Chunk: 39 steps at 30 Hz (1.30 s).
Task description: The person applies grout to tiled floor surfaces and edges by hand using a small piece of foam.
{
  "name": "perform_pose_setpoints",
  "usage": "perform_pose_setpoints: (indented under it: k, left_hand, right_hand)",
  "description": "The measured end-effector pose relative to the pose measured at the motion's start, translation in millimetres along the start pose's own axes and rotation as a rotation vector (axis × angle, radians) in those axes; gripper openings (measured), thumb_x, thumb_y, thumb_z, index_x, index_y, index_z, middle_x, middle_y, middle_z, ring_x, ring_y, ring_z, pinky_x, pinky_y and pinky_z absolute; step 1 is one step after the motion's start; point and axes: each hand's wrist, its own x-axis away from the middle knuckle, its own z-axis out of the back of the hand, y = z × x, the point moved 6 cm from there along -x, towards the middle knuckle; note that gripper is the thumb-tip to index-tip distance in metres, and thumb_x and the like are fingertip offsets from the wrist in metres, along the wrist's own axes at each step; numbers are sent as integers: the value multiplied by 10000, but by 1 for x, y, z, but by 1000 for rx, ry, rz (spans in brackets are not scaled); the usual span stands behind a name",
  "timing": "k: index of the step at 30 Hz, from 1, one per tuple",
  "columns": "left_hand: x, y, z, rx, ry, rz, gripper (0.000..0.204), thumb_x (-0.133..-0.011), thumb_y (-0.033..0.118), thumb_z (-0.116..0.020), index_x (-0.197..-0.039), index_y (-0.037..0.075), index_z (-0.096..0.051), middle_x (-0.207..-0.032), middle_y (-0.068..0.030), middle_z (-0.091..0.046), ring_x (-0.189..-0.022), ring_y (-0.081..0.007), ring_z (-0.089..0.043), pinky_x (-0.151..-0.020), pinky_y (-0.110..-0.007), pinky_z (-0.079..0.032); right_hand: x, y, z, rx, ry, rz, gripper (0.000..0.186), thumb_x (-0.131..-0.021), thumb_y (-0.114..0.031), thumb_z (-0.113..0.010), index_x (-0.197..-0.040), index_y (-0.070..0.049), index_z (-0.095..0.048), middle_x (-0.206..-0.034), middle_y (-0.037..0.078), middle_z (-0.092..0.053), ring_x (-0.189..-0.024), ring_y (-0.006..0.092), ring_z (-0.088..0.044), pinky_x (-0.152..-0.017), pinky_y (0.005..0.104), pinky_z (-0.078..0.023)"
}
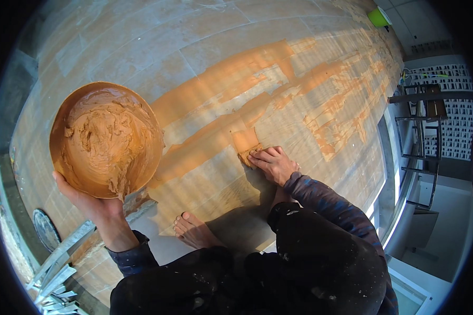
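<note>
My left hand (92,203) holds up a round brown bowl (74,170) from beneath its near edge, fingers and thumb about the rim. Thick orange-brown grout (108,126) fills much of it, heaped and stirred, with some spilling over the near rim. Low at the floor, my right hand (273,164) is closed on a flat spreader (248,154), its face caked in the same paste. The spreader presses on the tile floor (220,29), beside a freshly coated orange patch (244,137). Its handle is hidden by my fingers.
Orange bands and streaks (231,65) follow the tile joints toward the far right. My bare foot (194,230) rests on the tiles. A green bucket (378,17) stands far right, a dark ladder-like frame (423,142) at right. Metal strips (63,278) and a round lid (46,229) lie at left.
</note>
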Motion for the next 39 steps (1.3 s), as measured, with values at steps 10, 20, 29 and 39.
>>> perform_pose_setpoints:
  k: [10, 20, 29, 39]
  left_hand:
    - [61, -31, -53, -139, -66, -20, 669, -1083, 596, -369, -1554, 129, -460, -1576, -88, -501, -1437, -290, -505, -1161, -496, -475]
    - [174, -98, -143, -139, 54, -111, 628, -1096, 545, -338, -1570, 148, -448, -1612, -96, -463, -1494, -308, -440, -1208, -521, -428]
    - [237, -158, -177, -147, -147, -65, 709, -1057, 616, -473, -1567, 124, -438, -1613, -92, -462, -1470, -304, -461, -1206, -513, -420]
    - [274, -136, -209, -117, -45, -79, 651, -1083, 571, -425, -1571, 140, -434, -1615, -80, -457, -1484, -306, -443, -1219, -517, -403]
  right_hand:
    - [-3, 70, 56, -249, 137, -265, 430, -871, -45, -679, -1286, -153, -704, -1223, 20, -695, -1126, 258, -604, -951, 387, -442]
    - [143, 121, 80, -165, -13, 25, 440, -916, -91, -622, -1350, -156, -650, -1346, -16, -661, -1284, 171, -566, -1001, 402, -392]
    - [121, 245, 167, -91, 227, -216, 337, -910, -94, -603, -1242, -133, -653, -1170, 33, -664, -1148, 241, -585, -952, 384, -402]
    - [105, 231, 174, -357, 105, -141, 340, -888, -55, -613, -1208, -160, -659, -1099, 26, -653, -1098, 240, -591, -940, 419, -401]
